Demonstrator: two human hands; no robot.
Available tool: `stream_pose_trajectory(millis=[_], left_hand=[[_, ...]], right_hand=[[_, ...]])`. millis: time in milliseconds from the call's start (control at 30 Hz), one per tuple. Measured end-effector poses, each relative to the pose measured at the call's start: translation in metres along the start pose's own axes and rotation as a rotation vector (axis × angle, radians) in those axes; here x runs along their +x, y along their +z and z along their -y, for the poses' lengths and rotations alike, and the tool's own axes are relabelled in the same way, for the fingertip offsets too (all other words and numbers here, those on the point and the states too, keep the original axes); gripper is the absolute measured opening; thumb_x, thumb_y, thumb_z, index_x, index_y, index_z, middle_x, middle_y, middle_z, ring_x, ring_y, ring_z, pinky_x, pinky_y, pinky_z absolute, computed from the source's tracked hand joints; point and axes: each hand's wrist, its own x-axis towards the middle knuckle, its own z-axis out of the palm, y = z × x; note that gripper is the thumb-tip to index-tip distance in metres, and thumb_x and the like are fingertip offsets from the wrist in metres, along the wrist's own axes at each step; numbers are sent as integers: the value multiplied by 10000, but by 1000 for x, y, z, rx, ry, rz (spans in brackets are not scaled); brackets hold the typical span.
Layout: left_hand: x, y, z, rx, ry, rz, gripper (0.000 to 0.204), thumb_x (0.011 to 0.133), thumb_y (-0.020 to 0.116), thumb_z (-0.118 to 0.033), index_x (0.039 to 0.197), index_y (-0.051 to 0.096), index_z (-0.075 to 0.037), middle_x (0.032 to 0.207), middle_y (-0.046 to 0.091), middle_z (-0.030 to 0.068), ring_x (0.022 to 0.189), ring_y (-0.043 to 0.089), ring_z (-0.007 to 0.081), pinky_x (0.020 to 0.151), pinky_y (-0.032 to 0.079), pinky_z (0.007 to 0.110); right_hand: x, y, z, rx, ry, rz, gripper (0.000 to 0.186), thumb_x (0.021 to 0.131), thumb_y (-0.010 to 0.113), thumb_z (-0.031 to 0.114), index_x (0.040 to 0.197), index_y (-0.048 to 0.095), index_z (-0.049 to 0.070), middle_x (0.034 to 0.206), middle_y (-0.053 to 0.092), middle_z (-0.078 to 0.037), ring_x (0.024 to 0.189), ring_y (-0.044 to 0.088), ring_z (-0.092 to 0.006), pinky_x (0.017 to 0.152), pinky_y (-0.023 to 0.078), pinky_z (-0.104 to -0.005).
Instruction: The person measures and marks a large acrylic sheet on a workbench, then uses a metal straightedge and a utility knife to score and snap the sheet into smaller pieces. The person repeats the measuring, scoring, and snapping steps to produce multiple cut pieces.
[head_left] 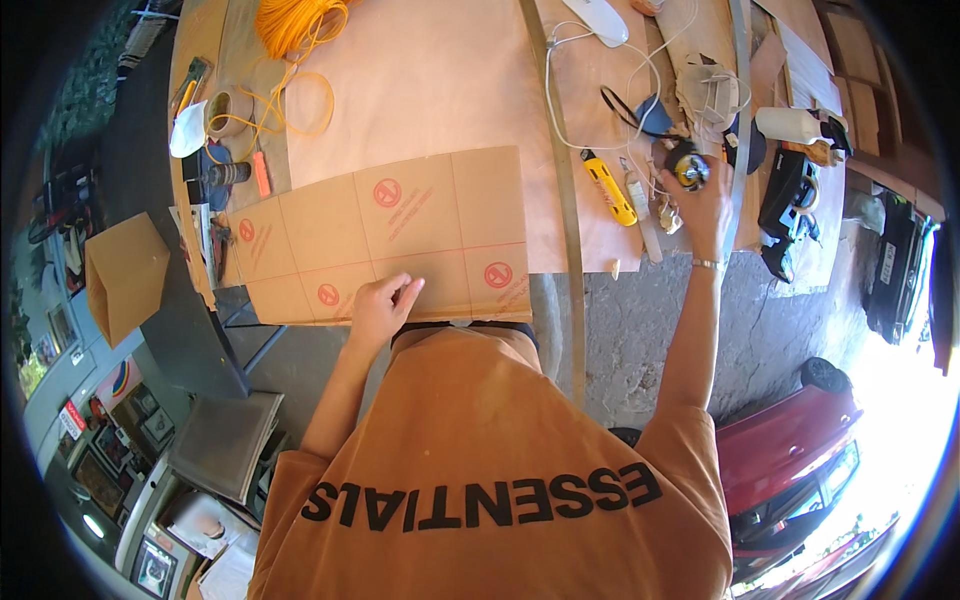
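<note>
A flat sheet of brown cardboard [430, 220] with red printed marks and fold lines lies along the near edge of the table. Over its front edge is my left hand [380, 308], fingers curled in and nothing visible in them. My right arm stretches out to the right side of the table. There my right hand [708, 205] grips a round black-and-yellow tape measure [689, 168], partly covered by the fingers. Just left of that hand lie a yellow utility knife [610, 188] and a thin white tube [637, 190].
A coil of orange cord [290, 25] and a tape roll [232, 108] lie at the far left. At the right stand a white spray bottle [790, 125] and a black tool [788, 192]. White cable crosses the back right. An open cardboard box [125, 275] is off the table's left side.
</note>
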Motion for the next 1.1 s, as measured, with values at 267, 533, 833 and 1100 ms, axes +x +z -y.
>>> stream_pose_trajectory(millis=[267,533,833,1100], left_hand=[[28,41,-79,-479,324,24,156,953,712,-170,1047,720,-46,948,694,96,877,651,223,804,527,344],[57,109,-132,-1178,621,-184,926,902,785,-434,1576,250,-91,1512,401,274,1226,590,386,1094,446,473],[40,98,-58,-1349,138,-347,884,759,920,-457,1330,350,-95,1387,425,193,1296,479,283,1072,428,425],[57,60,-11,-1235,62,-423,1081,726,901,-539,1493,270,-112,1389,513,206,1242,575,328,1011,521,474]], right_hand=[[-23,-30,76,787,116,-544,670,876,816,180,1422,464,14,1234,574,-125,1122,600,-224,796,566,-352],[-124,-16,171,1431,173,216,813,841,843,269,1438,390,-44,1350,521,-142,1215,541,-219,1013,478,-376],[-119,39,220,1057,0,854,903,818,869,433,1454,421,-25,1129,633,-142,856,654,-201,709,513,-338],[-117,68,231,1138,106,987,562,915,776,332,1333,586,8,1134,666,-152,933,702,-293,710,538,-344]])
